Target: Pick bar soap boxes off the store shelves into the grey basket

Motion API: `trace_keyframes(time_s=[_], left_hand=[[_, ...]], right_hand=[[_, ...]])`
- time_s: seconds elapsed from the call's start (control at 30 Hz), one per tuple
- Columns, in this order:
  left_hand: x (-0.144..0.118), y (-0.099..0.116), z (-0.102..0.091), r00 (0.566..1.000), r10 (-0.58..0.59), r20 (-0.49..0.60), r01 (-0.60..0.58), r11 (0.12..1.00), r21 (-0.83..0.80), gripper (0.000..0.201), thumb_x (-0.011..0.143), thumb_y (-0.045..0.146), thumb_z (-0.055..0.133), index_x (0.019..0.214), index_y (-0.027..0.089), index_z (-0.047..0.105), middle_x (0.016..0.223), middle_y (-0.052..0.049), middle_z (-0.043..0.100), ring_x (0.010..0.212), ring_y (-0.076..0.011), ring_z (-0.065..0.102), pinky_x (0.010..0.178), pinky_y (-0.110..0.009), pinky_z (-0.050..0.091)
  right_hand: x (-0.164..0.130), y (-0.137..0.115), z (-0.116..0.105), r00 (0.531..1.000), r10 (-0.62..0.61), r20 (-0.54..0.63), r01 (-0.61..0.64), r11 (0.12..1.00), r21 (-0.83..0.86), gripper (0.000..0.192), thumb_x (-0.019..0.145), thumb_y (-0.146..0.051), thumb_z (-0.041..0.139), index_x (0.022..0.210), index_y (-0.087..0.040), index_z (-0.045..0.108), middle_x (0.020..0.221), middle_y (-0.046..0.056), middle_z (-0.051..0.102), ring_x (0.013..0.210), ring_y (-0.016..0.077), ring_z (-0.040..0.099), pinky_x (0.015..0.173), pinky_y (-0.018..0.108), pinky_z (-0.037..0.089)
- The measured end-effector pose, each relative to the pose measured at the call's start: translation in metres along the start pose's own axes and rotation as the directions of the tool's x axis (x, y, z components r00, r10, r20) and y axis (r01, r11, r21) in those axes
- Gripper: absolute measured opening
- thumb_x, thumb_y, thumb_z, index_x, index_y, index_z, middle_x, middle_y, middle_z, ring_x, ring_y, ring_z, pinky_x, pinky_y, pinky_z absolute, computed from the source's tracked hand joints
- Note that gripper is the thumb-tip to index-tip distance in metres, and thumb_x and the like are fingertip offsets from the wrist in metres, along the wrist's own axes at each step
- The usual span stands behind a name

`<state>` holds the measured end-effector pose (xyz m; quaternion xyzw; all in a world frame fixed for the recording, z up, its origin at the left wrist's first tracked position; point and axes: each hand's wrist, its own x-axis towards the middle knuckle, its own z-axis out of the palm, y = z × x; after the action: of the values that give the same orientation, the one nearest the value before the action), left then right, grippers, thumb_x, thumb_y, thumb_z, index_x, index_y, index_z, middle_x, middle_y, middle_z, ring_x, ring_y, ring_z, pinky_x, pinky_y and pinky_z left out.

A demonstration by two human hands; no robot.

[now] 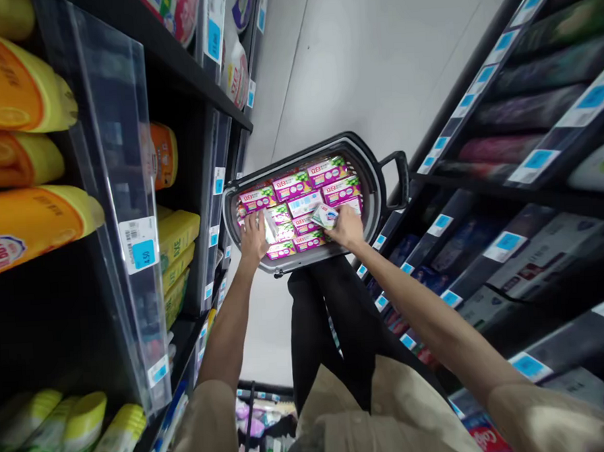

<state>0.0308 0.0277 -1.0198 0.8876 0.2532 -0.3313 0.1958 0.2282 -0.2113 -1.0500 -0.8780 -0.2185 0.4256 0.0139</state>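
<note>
A grey shopping basket (369, 160) stands on the aisle floor below me, filled with several pink and purple boxes (292, 184) laid flat. My left hand (253, 236) rests on the boxes at the basket's near left, fingers spread over a pink box (281, 250). My right hand (345, 227) reaches into the near right of the basket and grips a small white and green packet (324, 215). Both arms stretch down from me toward the basket.
Dark shelving lines both sides of the narrow aisle. Orange and yellow bottles (12, 99) and a clear plastic divider (111, 162) fill the left shelves; packets with blue price tags (505, 242) fill the right. The basket's black handle (398, 177) sticks out to the right.
</note>
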Motion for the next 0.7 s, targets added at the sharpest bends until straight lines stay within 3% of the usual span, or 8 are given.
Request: trace_keyframes(time_s=[0.13, 0.33, 0.5, 0.6, 0.7], left_hand=[[0.001, 0.005, -0.005, 1.000, -0.010, -0.029, 0.011, 1.000, 0.021, 0.095, 0.083, 0.008, 0.070, 0.169, 0.004, 0.032, 0.164, -0.030, 0.046, 0.156, -0.0439, 0.039, 0.128, -0.059, 0.038], [0.002, 0.001, -0.003, 0.999, 0.035, -0.039, -0.037, 0.998, -0.049, 0.097, 0.079, 0.008, 0.073, 0.167, 0.006, 0.035, 0.159, -0.031, 0.048, 0.153, -0.0461, 0.042, 0.114, -0.056, 0.053], [-0.022, 0.005, 0.007, 0.978, -0.138, -0.159, 0.088, 0.954, -0.285, 0.108, 0.071, 0.023, 0.090, 0.164, 0.009, 0.036, 0.155, -0.031, 0.049, 0.149, -0.0490, 0.045, 0.108, -0.058, 0.058], [-0.058, 0.015, 0.007, 0.920, -0.294, -0.258, 0.119, 0.838, -0.532, 0.122, 0.062, 0.028, 0.097, 0.164, 0.013, 0.032, 0.156, -0.028, 0.048, 0.150, -0.0469, 0.046, 0.116, -0.059, 0.053], [-0.109, 0.032, -0.005, 0.844, -0.465, -0.265, 0.065, 0.580, -0.812, 0.124, 0.059, 0.031, 0.098, 0.162, 0.020, 0.031, 0.159, -0.024, 0.047, 0.152, -0.0421, 0.047, 0.124, -0.056, 0.047]], right_hand=[[-0.006, -0.008, -0.003, 0.992, -0.029, 0.120, -0.003, 0.967, 0.254, 0.067, 0.073, -0.037, 0.082, 0.128, -0.020, 0.047, 0.115, 0.015, 0.076, 0.106, 0.0385, 0.073, 0.089, 0.044, 0.057], [-0.026, -0.032, 0.011, 0.997, -0.036, 0.068, -0.011, 0.804, 0.594, 0.069, 0.063, -0.037, 0.085, 0.122, -0.025, 0.050, 0.113, 0.009, 0.078, 0.104, 0.0340, 0.075, 0.092, 0.047, 0.060], [-0.046, -0.048, 0.020, 0.973, -0.137, 0.187, -0.060, 0.629, 0.775, 0.064, 0.061, -0.040, 0.088, 0.116, -0.023, 0.060, 0.115, 0.008, 0.078, 0.105, 0.0294, 0.075, 0.097, 0.045, 0.061], [-0.061, -0.054, 0.019, 0.963, -0.170, 0.210, -0.090, 0.532, 0.842, 0.066, 0.062, -0.042, 0.090, 0.118, -0.021, 0.062, 0.116, 0.008, 0.079, 0.108, 0.0282, 0.074, 0.102, 0.044, 0.060], [-0.088, -0.059, 0.008, 0.968, -0.177, 0.175, -0.059, 0.520, 0.852, 0.071, 0.059, -0.043, 0.093, 0.119, -0.021, 0.063, 0.115, 0.008, 0.077, 0.105, 0.0271, 0.073, 0.099, 0.042, 0.060]])
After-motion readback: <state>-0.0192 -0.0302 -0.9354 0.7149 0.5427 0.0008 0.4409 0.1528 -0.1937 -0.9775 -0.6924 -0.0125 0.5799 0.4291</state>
